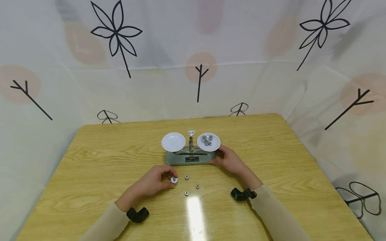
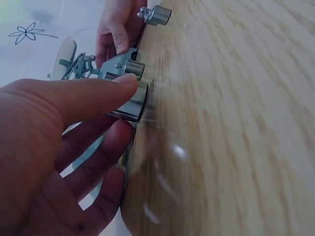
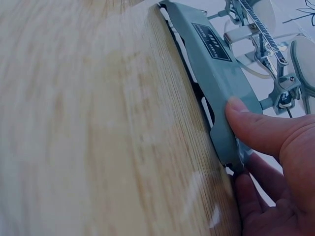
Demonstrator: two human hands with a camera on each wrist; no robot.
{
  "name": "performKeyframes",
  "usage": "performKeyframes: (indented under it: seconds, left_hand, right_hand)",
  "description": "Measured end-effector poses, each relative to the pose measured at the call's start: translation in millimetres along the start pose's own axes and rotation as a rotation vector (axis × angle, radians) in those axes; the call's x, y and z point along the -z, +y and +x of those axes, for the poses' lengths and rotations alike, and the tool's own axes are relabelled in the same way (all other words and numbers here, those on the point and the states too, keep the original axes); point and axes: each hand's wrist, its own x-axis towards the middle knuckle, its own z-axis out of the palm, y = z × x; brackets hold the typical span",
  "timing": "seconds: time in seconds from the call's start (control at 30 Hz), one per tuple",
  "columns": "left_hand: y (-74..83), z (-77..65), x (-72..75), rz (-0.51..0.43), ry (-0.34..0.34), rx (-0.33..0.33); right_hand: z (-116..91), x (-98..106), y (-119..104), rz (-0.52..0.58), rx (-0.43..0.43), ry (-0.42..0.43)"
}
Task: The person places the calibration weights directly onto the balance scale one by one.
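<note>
A grey-green balance scale (image 1: pixel 191 160) with two white pans stands on the table. Its left pan (image 1: pixel 173 142) holds nothing; several metal weights (image 1: pixel 206 140) stand on the right pan (image 1: pixel 216 144). My right hand (image 1: pixel 229 161) grips the right end of the base, its thumb (image 3: pixel 241 115) on the front face. In front of the scale, my left hand (image 1: pixel 155 180) pinches a larger knobbed cylindrical weight (image 1: pixel 174 180) between thumb and fingers, at the table surface. The left wrist view shows this weight (image 2: pixel 132 105) partly covered by the thumb.
Three smaller weights stand on the wooden table (image 1: pixel 105 160) to the right of my left hand: one nearer the scale (image 1: pixel 186 176), one to the right (image 1: pixel 197 186), one closer to me (image 1: pixel 186 193). A patterned cloth (image 1: pixel 169 90) hangs behind the table.
</note>
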Motion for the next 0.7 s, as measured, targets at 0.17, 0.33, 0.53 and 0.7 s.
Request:
performKeyframes:
  seconds: [0.17,0.33,0.53,0.7]
  left_hand:
    - [0.2,0.7,0.3,0.021,0.011,-0.008]
    - [1.6,0.7,-0.4,0.02,0.018,0.004]
    - [3.6,1.0,0.5,0.02,0.031,0.017]
    - [4.5,1.4,1.2,0.011,0.044,0.023]
  right_hand:
    - [1,1,-1,0.01,-0.004,0.002]
    - [1,0,0,0.011,-0.01,0.001]
    - [-1,-1,-9,0.0,-0.016,0.001]
    - [-7,2,-35,-0.009,-0.017,-0.012]
